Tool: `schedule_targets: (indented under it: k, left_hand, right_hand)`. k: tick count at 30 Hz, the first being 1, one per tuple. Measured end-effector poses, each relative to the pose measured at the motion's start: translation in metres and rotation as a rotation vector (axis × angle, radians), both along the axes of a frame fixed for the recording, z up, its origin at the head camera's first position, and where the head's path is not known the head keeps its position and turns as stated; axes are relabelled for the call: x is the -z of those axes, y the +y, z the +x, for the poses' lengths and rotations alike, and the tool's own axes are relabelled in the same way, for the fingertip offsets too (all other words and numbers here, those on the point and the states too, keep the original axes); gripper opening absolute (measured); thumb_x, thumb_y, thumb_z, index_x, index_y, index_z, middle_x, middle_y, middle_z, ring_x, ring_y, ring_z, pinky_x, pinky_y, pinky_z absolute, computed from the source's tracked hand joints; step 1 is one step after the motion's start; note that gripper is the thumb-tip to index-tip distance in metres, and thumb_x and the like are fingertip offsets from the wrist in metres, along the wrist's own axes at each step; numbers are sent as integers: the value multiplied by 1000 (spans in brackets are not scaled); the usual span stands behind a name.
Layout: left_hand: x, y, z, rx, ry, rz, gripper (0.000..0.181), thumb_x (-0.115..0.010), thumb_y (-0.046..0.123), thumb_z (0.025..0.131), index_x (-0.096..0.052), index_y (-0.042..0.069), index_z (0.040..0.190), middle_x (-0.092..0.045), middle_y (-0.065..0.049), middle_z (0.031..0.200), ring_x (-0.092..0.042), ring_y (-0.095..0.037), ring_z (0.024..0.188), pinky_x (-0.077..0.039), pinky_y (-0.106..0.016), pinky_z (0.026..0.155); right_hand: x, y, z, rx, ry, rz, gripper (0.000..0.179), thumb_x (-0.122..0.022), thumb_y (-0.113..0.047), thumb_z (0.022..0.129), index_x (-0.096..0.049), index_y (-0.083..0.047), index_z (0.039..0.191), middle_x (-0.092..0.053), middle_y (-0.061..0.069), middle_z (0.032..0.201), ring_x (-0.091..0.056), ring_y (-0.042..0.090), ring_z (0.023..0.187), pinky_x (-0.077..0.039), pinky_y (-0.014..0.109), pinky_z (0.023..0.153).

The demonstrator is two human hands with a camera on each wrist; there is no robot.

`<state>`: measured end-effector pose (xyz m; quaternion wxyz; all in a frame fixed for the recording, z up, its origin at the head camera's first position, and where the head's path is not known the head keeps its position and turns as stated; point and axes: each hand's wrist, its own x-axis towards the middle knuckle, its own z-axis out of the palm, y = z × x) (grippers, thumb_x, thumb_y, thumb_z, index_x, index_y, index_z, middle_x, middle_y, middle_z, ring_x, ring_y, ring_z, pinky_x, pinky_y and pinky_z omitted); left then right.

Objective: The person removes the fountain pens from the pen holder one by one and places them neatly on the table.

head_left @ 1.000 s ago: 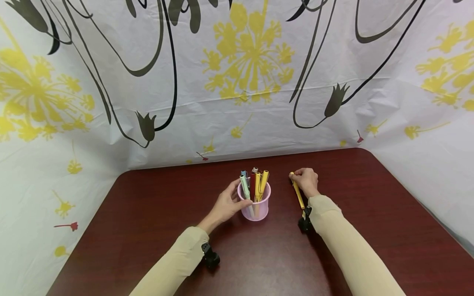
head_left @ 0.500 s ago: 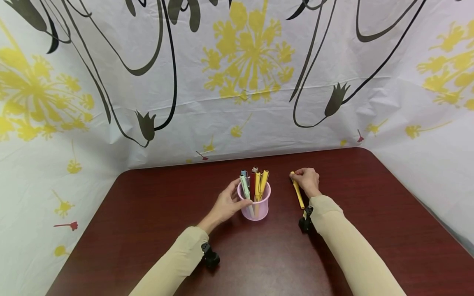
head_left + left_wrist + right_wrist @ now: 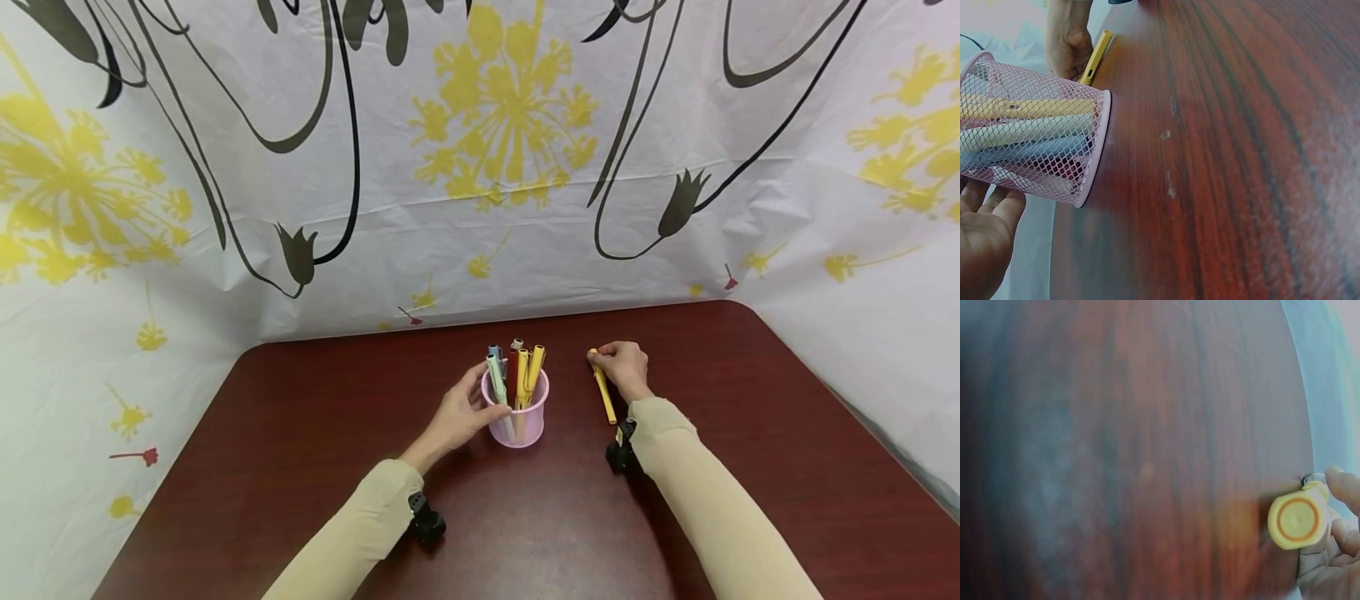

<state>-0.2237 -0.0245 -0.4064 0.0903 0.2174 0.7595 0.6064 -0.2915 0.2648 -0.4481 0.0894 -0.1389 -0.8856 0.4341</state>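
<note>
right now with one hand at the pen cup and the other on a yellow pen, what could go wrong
The held yellow pen might slip or swing, since the right hand pinches it near one end. The pink mesh pen cup could tip if the left hand pulls, as the pens inside protrude above it.
</note>
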Motion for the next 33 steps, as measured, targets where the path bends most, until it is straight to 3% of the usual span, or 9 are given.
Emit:
schedule_targets:
  k: [12, 23, 33]
  left_hand:
    - [2, 0, -2, 4, -9, 10, 74, -70, 5, 83, -29, -3, 143, -34, -24, 147, -34, -36, 135, -37, -46, 106]
    - [5, -1, -2, 24, 10, 42, 73, -70, 5, 83, -29, -5, 143, -35, -25, 146, -35, -37, 134, -37, -46, 106]
    - [4, -1, -5, 6, 6, 1, 75, -72, 10, 83, -30, -1, 144, -36, -22, 147, -35, -34, 135, -37, -45, 106]
  right_hand:
    - [1, 2, 1, -18, -16, -29, 32, -67, -23, 87, -68, 5, 102, -68, 20, 94, -56, 14, 65, -48, 19, 52]
    - [0, 13, 6, -86, -25, -215, 37, -61, -21, 92, -61, 8, 116, -65, 20, 103, -61, 3, 69, -58, 24, 68]
    - [-16, 13, 13, -86, 22, -337, 46, -59, -28, 93, -55, 3, 126, -62, 8, 104, -63, 8, 80, -57, 23, 76]
